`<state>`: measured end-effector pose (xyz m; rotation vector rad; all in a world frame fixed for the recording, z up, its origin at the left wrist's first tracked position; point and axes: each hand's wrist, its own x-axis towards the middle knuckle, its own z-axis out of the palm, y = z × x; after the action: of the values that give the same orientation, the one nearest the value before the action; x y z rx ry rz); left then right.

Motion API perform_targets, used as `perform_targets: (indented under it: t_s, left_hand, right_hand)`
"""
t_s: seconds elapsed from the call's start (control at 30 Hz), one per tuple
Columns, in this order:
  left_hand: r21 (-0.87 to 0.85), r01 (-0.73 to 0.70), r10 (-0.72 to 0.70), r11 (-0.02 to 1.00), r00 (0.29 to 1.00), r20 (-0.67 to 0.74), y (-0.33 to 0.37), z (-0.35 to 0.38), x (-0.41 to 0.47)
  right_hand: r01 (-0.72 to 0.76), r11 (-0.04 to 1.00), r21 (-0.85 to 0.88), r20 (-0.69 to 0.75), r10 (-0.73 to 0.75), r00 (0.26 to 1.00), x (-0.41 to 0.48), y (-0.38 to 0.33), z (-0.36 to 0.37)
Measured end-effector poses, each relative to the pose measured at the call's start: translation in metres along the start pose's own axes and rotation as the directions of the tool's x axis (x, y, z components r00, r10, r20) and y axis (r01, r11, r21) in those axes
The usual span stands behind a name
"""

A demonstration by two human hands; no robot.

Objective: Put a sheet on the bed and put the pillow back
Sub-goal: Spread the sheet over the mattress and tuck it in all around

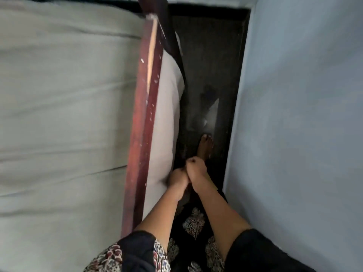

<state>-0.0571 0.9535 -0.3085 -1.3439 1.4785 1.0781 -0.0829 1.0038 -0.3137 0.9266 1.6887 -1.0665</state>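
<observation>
A pale grey sheet (64, 114) covers the mattress on the left and lies in long creases. Along its right side runs the red-brown wooden bed board (145, 107). Outside the board, a pale puffy cloth shape (168, 114) stands against it, reaching down towards the floor; I cannot tell whether it is the pillow or hanging sheet. My left hand (176, 183) grips the near lower corner of that shape. My right hand (196, 167) is curled into a fist right beside the left, over the dark floor. The blur hides whether it holds anything.
I stand in a narrow strip of dark floor (212, 75) between the bed board and a pale blue wall (294, 114). My bare foot (205, 147) is on the floor just beyond my hands. The strip ends at the far wall.
</observation>
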Motion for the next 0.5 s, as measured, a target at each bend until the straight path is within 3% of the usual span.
perform_targets:
  t_s: [0.23,0.33,0.43,0.5]
  left_hand:
    - [0.334,-0.158,0.191,0.929,0.979,-0.068,0.061,-0.034,-0.068]
    - [0.291,-0.222,0.273,0.931,0.951,-0.148,0.08,-0.056,-0.108]
    - [0.238,-0.345,0.375,0.908,0.922,-0.093,0.098,-0.07,-0.153]
    - [0.197,-0.381,0.4,0.903,0.914,-0.066,0.11,-0.072,-0.175]
  right_hand:
    - [0.109,0.987,0.119,0.038,-0.114,0.993,-0.081,-0.081,-0.053]
    - [0.109,0.989,0.095,0.023,-0.112,0.993,-0.111,-0.104,-0.074]
    - [0.07,0.995,0.071,0.017,-0.071,0.997,-0.136,-0.119,-0.094]
    - [0.023,0.999,0.04,0.096,-0.027,0.995,-0.151,-0.13,-0.105]
